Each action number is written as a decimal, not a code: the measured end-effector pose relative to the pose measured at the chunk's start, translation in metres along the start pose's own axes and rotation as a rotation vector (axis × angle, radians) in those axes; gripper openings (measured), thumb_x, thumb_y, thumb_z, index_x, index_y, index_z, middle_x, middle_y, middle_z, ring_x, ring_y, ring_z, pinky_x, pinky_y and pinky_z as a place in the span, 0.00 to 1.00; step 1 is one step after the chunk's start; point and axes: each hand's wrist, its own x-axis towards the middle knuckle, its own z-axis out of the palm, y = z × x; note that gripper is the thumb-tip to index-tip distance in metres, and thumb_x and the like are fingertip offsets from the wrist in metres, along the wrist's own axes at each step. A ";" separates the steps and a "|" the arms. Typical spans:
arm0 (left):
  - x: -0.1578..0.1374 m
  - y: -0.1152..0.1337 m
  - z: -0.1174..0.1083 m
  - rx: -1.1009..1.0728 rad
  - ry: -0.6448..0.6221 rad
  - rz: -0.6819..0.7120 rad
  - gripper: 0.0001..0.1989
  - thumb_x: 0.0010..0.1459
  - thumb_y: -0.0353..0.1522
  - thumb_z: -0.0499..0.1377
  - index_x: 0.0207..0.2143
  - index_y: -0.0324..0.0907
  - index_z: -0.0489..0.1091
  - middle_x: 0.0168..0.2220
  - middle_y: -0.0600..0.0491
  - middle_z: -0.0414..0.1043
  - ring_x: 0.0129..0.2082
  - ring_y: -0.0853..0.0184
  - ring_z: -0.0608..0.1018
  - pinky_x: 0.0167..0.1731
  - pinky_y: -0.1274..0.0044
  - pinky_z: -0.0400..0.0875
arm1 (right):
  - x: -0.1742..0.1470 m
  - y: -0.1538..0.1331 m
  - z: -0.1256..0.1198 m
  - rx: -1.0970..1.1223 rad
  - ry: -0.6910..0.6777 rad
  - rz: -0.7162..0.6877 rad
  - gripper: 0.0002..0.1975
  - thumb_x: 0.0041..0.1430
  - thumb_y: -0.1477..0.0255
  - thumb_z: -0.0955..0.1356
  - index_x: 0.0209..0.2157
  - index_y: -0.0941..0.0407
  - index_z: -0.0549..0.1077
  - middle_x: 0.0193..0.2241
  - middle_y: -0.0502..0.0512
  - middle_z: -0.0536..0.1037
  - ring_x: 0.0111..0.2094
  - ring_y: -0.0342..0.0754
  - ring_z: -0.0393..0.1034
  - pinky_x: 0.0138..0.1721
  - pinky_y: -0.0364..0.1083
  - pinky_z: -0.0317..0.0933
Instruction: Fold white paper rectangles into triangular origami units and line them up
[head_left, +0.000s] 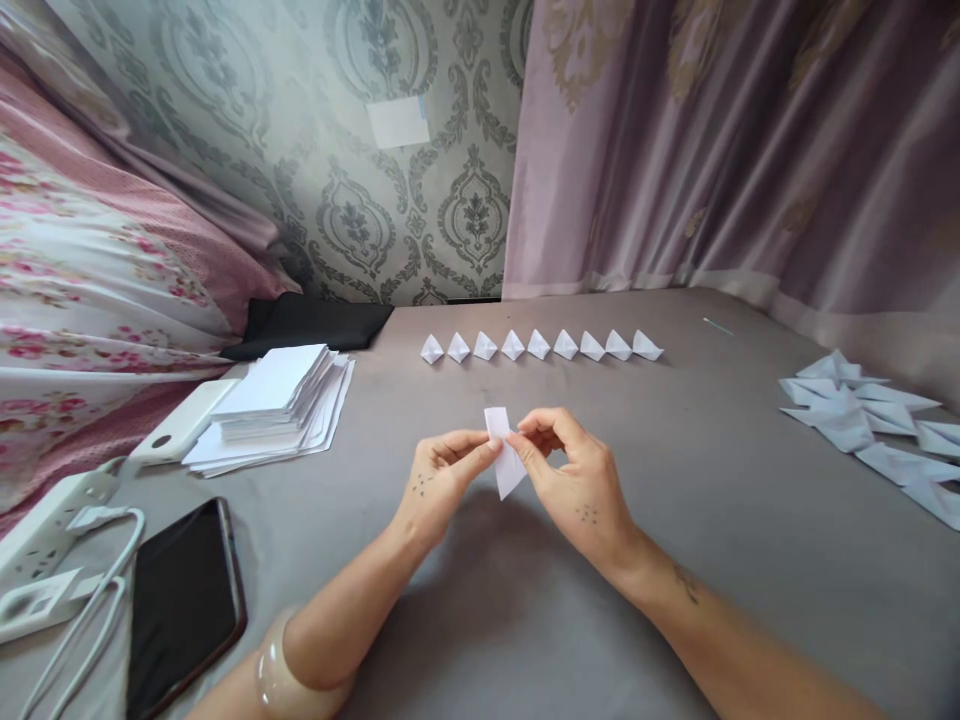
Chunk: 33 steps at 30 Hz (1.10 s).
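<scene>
Between my two hands, raised over the middle of the table, is a narrow piece of folded white paper with a pointed lower end. My left hand pinches its left edge between thumb and fingers. From the other side, my right hand grips the right edge, thumb in front. Beyond the hands stands a row of several small folded paper shapes with pointed tops. At the far right, several larger folded paper boats lie in an overlapping group.
On the left, a stack of white paper sheets rests by a white box. A black phone, a power strip and white cables lie nearer. Black cloth sits at the back. Curtains border the grey table.
</scene>
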 end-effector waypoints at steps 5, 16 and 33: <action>0.001 -0.001 0.005 -0.169 0.038 0.050 0.11 0.52 0.34 0.64 0.38 0.41 0.77 0.36 0.50 0.79 0.38 0.65 0.77 0.43 0.73 0.70 | -0.002 0.002 -0.001 -0.107 -0.018 -0.185 0.06 0.63 0.73 0.62 0.34 0.52 0.71 0.30 0.51 0.73 0.32 0.44 0.68 0.37 0.44 0.62; -0.001 -0.001 0.004 -0.218 0.058 0.008 0.12 0.54 0.37 0.63 0.36 0.37 0.77 0.32 0.48 0.79 0.34 0.63 0.79 0.39 0.72 0.73 | -0.008 0.012 0.002 -0.382 0.016 -0.496 0.18 0.62 0.80 0.62 0.53 0.56 0.69 0.32 0.55 0.72 0.33 0.44 0.65 0.35 0.44 0.63; 0.000 -0.005 0.006 -0.098 0.054 0.081 0.13 0.52 0.34 0.64 0.41 0.42 0.77 0.39 0.50 0.79 0.39 0.65 0.78 0.41 0.76 0.72 | -0.007 0.004 0.008 -0.374 0.034 -0.370 0.13 0.62 0.77 0.63 0.47 0.60 0.73 0.31 0.56 0.73 0.33 0.46 0.68 0.36 0.45 0.65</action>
